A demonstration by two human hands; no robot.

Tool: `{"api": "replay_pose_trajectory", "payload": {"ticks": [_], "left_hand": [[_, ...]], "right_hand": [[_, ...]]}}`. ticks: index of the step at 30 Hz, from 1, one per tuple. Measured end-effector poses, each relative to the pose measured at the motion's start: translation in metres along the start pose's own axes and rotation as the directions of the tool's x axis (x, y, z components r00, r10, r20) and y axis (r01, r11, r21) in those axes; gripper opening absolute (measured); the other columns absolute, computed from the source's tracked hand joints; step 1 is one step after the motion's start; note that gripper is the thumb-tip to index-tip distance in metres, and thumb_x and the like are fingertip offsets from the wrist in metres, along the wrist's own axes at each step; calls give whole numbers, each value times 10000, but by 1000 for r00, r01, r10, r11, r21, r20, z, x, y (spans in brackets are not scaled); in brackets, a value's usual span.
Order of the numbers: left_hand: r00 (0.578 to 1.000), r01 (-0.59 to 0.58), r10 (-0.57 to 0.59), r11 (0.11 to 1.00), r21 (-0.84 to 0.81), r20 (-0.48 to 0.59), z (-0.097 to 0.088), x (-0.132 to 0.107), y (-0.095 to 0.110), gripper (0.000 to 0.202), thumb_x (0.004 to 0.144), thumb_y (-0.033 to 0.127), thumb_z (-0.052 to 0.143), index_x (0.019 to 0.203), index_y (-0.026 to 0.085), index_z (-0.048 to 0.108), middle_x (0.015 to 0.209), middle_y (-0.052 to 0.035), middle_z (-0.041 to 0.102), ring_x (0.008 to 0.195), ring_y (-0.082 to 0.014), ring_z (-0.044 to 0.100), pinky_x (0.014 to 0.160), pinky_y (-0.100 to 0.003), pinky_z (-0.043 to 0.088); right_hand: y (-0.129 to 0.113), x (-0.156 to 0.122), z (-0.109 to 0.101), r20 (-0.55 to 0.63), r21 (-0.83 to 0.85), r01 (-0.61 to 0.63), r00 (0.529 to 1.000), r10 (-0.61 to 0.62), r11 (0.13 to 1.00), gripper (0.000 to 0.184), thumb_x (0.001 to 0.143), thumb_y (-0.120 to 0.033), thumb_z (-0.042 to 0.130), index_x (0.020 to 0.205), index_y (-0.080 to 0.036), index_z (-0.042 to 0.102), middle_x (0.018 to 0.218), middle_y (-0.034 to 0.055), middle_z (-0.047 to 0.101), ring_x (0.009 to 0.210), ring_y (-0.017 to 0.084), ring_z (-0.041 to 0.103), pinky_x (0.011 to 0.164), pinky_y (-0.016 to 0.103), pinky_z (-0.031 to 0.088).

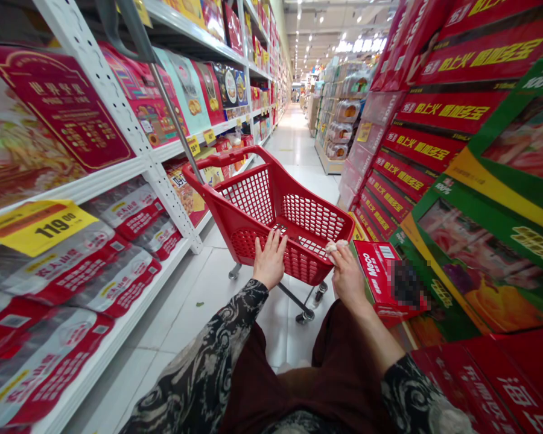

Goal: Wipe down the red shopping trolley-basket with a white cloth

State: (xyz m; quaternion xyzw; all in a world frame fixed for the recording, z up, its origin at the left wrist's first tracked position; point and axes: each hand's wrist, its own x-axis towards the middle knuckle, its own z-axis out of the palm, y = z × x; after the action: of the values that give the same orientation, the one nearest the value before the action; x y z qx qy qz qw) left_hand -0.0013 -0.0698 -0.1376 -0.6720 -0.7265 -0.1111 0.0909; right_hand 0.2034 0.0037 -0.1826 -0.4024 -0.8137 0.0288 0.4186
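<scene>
Here, the left hand [269,260] lies open, fingers spread over the rear rim of a red plastic cart [253,199], and the right hand [347,278] curls over the same rim. A small pale item [337,245] shows at the right fingertips; whether those fingers close on it or only on the rim cannot be told. With both hands bearing on the rim, the cart stands within easy reach and its load-free mesh basket lies open to view. Nearest the body are patterned black sleeves [208,355] and dark trousers [339,380].

Right of the cart, a red Meco box [380,274] sits almost touching the right hand, its label partly blurred, on green cartons [479,265] stacked face-out for display; red cartons [489,386] fill the corner nearer the person, leaving little room on that side. Left of the cart, a lane of white floor tile [194,301] gives the widest open room, bounded by the lower edge of a white steel shelf [117,337]. Along that shelf's front edge, a yellow price tag [38,226] faces the aisle above red-and-white packs [117,253], placed there for reading. A grey pole [176,120] rises past the cart's left side. Ahead of the cart, the aisle runs on between the displays, with stacked plastic jars [344,114] on a low pallet to the right.
</scene>
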Motion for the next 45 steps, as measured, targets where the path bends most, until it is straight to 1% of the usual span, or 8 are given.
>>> {"api": "replay_pose_trajectory", "payload": {"ticks": [4, 9, 12, 17, 28, 33, 39, 45], "left_hand": [[1000, 13, -13, 1000, 2, -21, 4, 0, 5, 618, 804, 159, 388, 1413, 124, 286, 1513, -152, 207, 1406, -283, 148, 1091, -610, 152], [999, -14, 14, 1000, 1, -39, 3, -1, 10, 598, 804, 163, 402, 1396, 139, 324, 1493, -162, 262, 1403, -298, 150, 1084, -621, 153], [998, -38, 38, 999, -7, -54, -3, 7, -3, 589, 786, 176, 432, 1371, 176, 371, 1456, -142, 342, 1394, -296, 183, 1085, -624, 152], [997, 46, -45, 999, 15, -62, -10, 29, -32, 554, 759, 184, 462, 1313, 190, 449, 1420, -140, 393, 1379, -316, 213, 1082, -634, 136], [999, -4, 4, 1000, -8, -49, -9, 30, -15, 618, 763, 194, 441, 1376, 170, 361, 1467, -124, 332, 1385, -279, 208, 1093, -617, 134], [997, 58, -56, 998, 27, -49, -7, 28, -18, 664, 759, 211, 444, 1399, 100, 303, 1509, -138, 227, 1404, -295, 144, 1092, -616, 143], [998, 38, -35, 998, 52, -57, -8, 25, -16, 643, 778, 201, 419, 1402, 102, 302, 1506, -123, 240, 1406, -282, 142, 1097, -605, 143], [996, 61, -58, 998, 35, -68, -10, 22, -22, 650, 773, 182, 400, 1407, 87, 289, 1507, -120, 228, 1403, -260, 166, 1103, -602, 138]], "right_hand": [[-16, 0, 3, 6, 28, -15, 1000, 15, 999, 524, 770, -4, 350, 1210, -170, 581, 1319, 96, 527, 1312, 208, 380, 1092, 448, 343], [-44, -4, 9, 20, 93, 66, 997, -68, 993, 526, 780, -13, 354, 1249, -148, 549, 1362, 111, 481, 1347, 215, 319, 1103, 455, 317], [-38, -4, 8, -6, 73, 63, 998, -62, 995, 515, 801, -24, 356, 1271, -150, 528, 1367, 126, 472, 1334, 218, 340, 1091, 462, 328], [-18, -3, 11, -27, 33, 78, 997, -77, 996, 488, 822, -28, 349, 1246, -166, 545, 1343, 122, 493, 1322, 214, 354, 1078, 466, 340], [14, 11, 7, -93, -27, -53, 994, 50, 998, 549, 763, -23, 345, 1255, -176, 537, 1338, 110, 492, 1308, 227, 355, 1079, 495, 322], [-6, 24, 19, -90, -20, -65, 994, 63, 998, 540, 751, -17, 357, 1242, -143, 545, 1346, 132, 484, 1327, 245, 329, 1080, 507, 306], [-49, 42, 45, -33, 61, 56, 998, -54, 997, 520, 786, -9, 338, 1240, -149, 547, 1361, 123, 479, 1369, 226, 259, 1091, 502, 288], [-15, 26, 21, -15, -50, 29, 999, -30, 998, 525, 805, -16, 332, 1269, -171, 523, 1358, 127, 483, 1357, 236, 287, 1063, 509, 305]]}}
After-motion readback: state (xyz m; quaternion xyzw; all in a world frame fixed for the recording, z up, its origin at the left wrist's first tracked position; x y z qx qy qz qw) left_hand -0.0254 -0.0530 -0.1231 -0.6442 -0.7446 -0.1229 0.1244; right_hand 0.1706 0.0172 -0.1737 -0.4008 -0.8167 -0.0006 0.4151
